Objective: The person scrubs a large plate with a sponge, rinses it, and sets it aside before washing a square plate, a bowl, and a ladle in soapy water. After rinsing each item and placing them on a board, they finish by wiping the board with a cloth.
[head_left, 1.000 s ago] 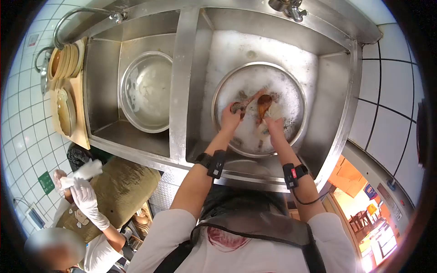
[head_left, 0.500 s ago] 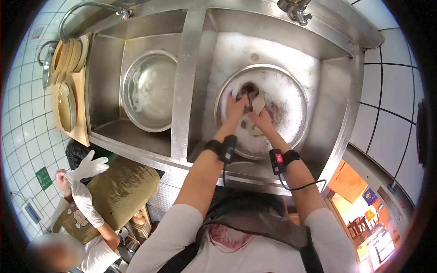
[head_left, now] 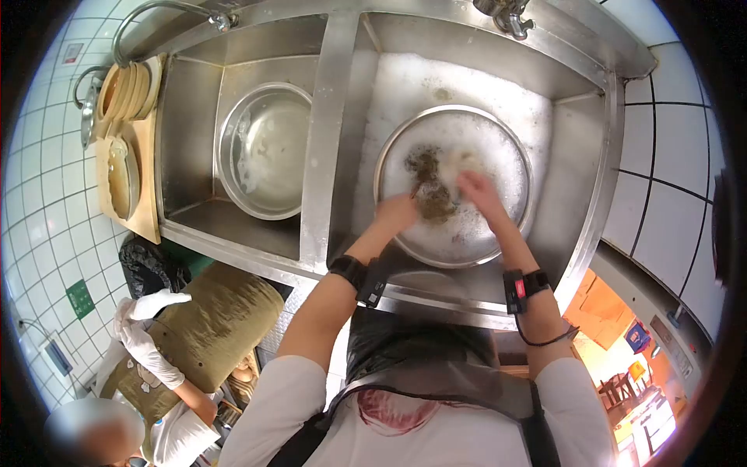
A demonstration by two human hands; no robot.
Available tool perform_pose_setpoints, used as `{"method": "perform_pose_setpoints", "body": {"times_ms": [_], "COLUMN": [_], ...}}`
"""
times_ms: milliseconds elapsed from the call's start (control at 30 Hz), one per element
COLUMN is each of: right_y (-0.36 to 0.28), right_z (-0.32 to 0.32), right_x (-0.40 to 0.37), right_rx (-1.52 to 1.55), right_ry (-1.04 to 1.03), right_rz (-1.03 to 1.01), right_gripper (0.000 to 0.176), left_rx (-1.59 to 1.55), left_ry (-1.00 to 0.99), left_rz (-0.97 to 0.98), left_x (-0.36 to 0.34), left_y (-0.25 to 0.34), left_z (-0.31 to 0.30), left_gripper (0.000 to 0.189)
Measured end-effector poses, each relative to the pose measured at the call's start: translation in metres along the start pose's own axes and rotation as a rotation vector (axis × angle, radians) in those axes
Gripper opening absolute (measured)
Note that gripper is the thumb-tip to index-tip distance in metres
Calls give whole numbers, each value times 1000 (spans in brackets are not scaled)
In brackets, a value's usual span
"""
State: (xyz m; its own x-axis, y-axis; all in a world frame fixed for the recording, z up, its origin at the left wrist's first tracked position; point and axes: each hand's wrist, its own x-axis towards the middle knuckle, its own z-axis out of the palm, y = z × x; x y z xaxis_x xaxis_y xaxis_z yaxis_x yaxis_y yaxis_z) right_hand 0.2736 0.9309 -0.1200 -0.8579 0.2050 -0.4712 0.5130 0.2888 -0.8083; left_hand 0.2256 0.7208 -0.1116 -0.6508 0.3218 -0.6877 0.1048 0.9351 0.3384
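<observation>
A round metal basin point(head_left: 379, 167) of foamy water stands in the right sink, its foam point(head_left: 498, 163) broken by dark murky patches point(head_left: 426, 173). My right hand point(head_left: 480, 194) is over the middle of the basin, its fingers closed on a pale, cloth-like piece point(head_left: 464, 162) smeared by motion. My left hand point(head_left: 398, 212) reaches over the basin's left side. Blur and foam hide its fingertips, so what it holds, if anything, does not show.
White suds point(head_left: 459, 74) surround the basin. Left of the divider point(head_left: 323, 156), another metal basin point(head_left: 227, 167) holds cloudy water. Stacked bowls point(head_left: 138, 89) stand on a wooden board point(head_left: 148, 198) at far left. A faucet point(head_left: 510, 23) hangs above. A gloved co-worker point(head_left: 148, 342) is at lower left.
My hands have moved apart: the left toward the basin's near left rim, the right rightward with the pale piece. The dark patch between them shows more. The co-worker's gloved hands have moved closer together.
</observation>
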Motion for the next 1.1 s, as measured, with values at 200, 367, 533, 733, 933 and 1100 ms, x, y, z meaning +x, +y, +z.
{"method": "perform_pose_setpoints", "body": {"times_ms": [200, 367, 533, 733, 933, 1100], "right_y": [8, 39, 27, 2, 19, -14], "right_z": [17, 11, 44, 77, 46, -19], "right_x": [26, 58, 49, 16, 25, 1], "right_rx": [-702, -631, 594, 1044, -207, -408], "right_ry": [-205, -255, 348, 211, 372, 227], "right_rz": [-546, -563, 227, 547, 123, -227], "right_gripper": [45, 35, 24, 29, 37, 45], "left_rx": [445, 313, -377, -653, -138, -1], "left_ry": [54, 110, 148, 133, 113, 546], "left_rz": [401, 440, 12, -151, 178, 157], "left_x": [3, -7, -5, 26, -41, -109], "left_y": [31, 19, 43, 45, 45, -6], "left_z": [-27, -30, 3, 58, 16, -108], "left_gripper": [20, 28, 49, 42, 38, 30]}}
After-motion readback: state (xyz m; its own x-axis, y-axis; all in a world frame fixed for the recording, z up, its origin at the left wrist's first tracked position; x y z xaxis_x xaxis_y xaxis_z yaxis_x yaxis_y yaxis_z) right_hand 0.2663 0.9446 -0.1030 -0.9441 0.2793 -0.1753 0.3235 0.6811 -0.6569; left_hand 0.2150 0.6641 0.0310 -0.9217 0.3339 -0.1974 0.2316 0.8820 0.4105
